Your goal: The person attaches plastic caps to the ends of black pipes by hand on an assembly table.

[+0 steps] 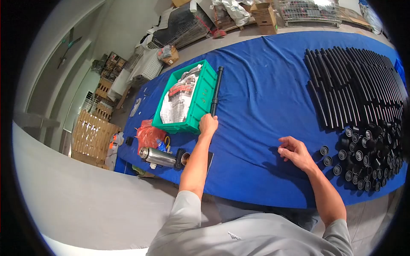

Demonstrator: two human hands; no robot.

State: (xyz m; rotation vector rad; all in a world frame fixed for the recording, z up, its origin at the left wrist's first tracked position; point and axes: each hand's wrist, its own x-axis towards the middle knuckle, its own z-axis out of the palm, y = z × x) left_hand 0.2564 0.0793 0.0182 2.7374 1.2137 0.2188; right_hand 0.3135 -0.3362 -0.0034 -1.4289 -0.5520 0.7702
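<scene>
My left hand [208, 124] is closed round the lower end of a black tube [217, 87], which lies along the right side of a green crate [199, 100]. Newspaper [181, 96] lies inside the crate. My right hand [296, 152] hovers over the blue cloth [252, 149], fingers partly curled and apart, holding nothing. Nearest to it are black round caps [324, 150], part of a pile at the right. Above that pile lie rows of black tubes [337, 68].
A steel flask [158, 156] lies near the front left edge, beside a red plastic bag [148, 135] and yellow-handled scissors [167, 141]. Cartons [265, 17] and wire cages [309, 12] stand on the floor beyond the table.
</scene>
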